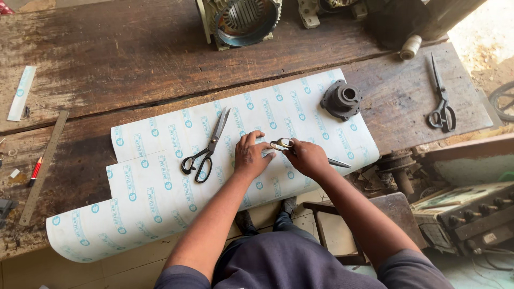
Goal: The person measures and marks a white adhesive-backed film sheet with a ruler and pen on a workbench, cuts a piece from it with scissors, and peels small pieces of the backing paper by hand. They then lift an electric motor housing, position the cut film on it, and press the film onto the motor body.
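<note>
A large white sheet [160, 182] with blue printed marks lies across the wooden workbench [107, 59]. My left hand [249, 155] presses flat on the sheet near its middle. My right hand [306, 157] grips a small pair of scissors [284, 144] by the handle loops, its blade tip poking out to the right of the hand. Black-handled shears [206, 149] lie on the sheet just left of my left hand. A dark round metal cap [341, 99] weighs down the sheet's far right corner.
Another pair of shears [441, 101] lies at the bench's right end. A motor housing [243, 20] stands at the back. A steel ruler [44, 167], a red pencil [35, 170] and a paper strip [22, 92] lie at the left. Machine parts sit below right.
</note>
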The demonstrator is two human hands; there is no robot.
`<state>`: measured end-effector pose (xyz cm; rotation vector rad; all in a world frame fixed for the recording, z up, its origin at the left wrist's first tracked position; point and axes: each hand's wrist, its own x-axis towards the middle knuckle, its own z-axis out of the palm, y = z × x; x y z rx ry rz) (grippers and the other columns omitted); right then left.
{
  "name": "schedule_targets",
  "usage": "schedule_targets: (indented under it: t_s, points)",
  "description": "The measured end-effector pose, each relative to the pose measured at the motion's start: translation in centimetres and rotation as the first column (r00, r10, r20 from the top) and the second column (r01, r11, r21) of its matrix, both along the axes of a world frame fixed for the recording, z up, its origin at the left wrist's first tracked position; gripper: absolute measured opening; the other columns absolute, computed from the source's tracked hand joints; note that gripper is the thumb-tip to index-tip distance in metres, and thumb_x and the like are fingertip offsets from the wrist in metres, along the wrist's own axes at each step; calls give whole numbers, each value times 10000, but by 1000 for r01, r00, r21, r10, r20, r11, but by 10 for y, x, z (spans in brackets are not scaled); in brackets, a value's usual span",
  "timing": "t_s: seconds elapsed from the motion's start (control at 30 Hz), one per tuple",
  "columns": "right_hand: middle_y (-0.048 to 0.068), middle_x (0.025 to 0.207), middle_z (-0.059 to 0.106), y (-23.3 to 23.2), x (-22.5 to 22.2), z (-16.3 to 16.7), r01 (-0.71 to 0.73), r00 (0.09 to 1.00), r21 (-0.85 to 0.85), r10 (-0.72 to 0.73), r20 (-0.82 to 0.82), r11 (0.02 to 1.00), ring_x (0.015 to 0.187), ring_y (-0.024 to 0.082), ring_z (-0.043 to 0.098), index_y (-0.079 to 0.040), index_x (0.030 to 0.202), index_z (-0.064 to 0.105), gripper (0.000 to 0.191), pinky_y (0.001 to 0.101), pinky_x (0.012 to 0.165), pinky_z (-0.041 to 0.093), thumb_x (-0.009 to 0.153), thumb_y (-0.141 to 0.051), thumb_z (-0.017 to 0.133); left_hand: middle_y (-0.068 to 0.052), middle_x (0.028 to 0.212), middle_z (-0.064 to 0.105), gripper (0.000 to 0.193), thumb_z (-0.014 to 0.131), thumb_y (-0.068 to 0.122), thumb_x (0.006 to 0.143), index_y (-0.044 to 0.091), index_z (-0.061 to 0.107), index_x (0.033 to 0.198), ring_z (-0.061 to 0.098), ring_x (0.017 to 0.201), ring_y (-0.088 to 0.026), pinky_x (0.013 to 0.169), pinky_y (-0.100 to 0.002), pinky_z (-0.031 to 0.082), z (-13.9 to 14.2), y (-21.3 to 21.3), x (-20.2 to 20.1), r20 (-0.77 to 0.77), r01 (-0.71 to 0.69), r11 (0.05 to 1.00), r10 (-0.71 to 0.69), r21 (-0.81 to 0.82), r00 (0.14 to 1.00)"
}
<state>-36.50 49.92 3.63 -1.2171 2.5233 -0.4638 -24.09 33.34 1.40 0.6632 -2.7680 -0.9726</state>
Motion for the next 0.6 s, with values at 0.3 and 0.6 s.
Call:
schedule_targets:
  t_s: [0.3,0.6]
  points:
    - [131,766,711,-9,16,-15,8,997,105,0,-75,994,717,353,694,-89,1001,598,255,498,639,532,984,-342,609,-80,1580,314,860,907,376,716,224,474,1443,301,1449,-354,1152,-522,315,6,-2,-12,148,-25,999,31,-43,989]
    - [125,806,709,-11,13,-19,-25,991,195,51,-127,981,688,336,703,-80,989,571,257,479,621,550,999,-335,598,-210,1710,-40,1204,876,503,745,262,119,1649,-12,1575,-441,1177,-494,283,17,-13,-32,441,59,996,-25,-63,897]
